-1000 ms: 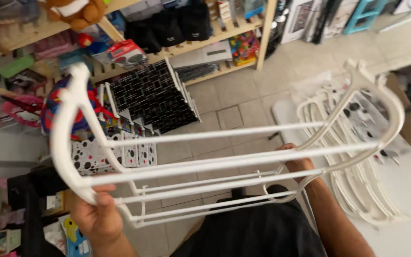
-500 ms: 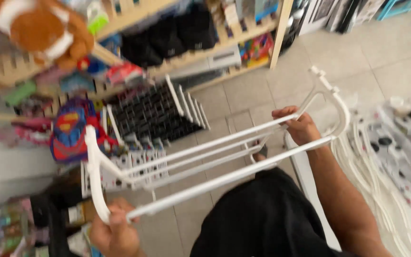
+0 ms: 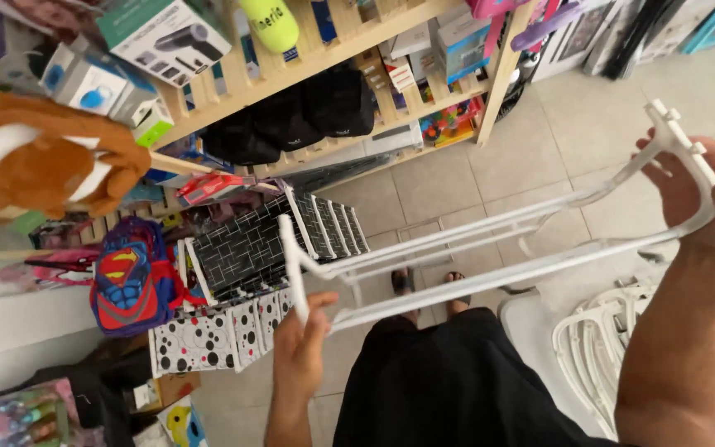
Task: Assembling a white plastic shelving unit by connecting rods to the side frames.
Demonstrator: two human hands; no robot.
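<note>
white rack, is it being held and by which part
Yes: the white rack is held at both ends, the left hand on one curved end frame, the right hand on the other.

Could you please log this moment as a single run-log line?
left hand: grips white rack end | right hand: grips other end | rack: held level over tiled floor

White plastic rack frame (image 3: pixel 490 248); long parallel rails, curved end pieces; held tilted in air, right end higher

A rack (image 3: pixel 498 248) spans between the left hand (image 3: pixel 301 352) and right hand (image 3: pixel 705 186). Behind it stands a shelf (image 3: pixel 308 66); folded boxes (image 3: pixel 250 273) lean at its foot, a backpack (image 3: pixel 130 285) left of them.
</note>
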